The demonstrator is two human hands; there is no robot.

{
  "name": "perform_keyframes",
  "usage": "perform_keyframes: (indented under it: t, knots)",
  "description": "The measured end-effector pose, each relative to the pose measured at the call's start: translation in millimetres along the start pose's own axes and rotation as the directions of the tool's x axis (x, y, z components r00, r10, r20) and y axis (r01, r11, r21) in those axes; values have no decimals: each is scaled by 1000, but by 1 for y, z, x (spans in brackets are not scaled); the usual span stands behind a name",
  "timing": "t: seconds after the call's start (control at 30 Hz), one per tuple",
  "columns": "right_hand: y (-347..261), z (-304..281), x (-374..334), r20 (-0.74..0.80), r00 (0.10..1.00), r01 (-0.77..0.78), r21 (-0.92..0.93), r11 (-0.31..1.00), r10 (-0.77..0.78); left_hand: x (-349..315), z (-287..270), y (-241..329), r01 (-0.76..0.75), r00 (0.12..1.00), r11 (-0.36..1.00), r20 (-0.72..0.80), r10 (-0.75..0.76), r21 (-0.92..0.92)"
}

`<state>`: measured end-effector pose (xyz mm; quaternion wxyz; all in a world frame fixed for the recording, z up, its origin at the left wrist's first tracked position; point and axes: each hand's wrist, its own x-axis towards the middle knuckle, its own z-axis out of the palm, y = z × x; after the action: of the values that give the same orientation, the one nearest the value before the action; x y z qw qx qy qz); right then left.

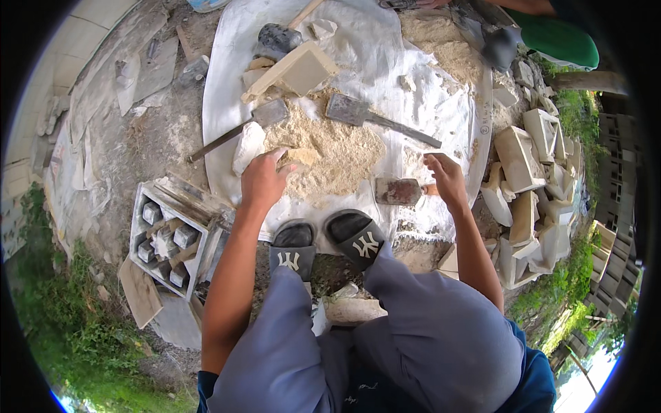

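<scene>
One yellowish lump (303,156) lies at the left of the powder pile (350,150). The left hand (264,180), half open, reaches it there, hold unclear; beyond the pile's right edge, the right hand (447,180) curls loosely, seemingly empty. Light fingertip pressure would probably limit crumbling.

Two long dark-handled tools (352,111), one rusty-headed tool (398,192), two dark sandals (294,235), one hexagonal frame (175,206)
</scene>
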<state>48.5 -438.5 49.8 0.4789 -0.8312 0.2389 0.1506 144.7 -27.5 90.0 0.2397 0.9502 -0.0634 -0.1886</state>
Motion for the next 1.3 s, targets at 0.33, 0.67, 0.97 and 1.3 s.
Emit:
perform_keyframes:
  t: [0.33, 0.67, 0.97, 1.3]
  knots:
    - [32, -19, -43, 319, 922, 384, -691, 613, -218, -8, 18, -6, -105, 987, 992, -113, 112, 66]
    - [54, -7, -9, 442, 816, 577, -659, 482, -373, -11, 36, -8, -150, 973, 982, -159, 167, 117]
    - [-43, -6, -40, 441, 822, 499, -252, 829, -361, -14, 35, 2, -81, 988, 995, -125, 88, 60]
    - [-122, 117, -38, 421, 796, 515, -94, 852, -435, -16, 27, -20, -64, 984, 995, -162, 75, 73]
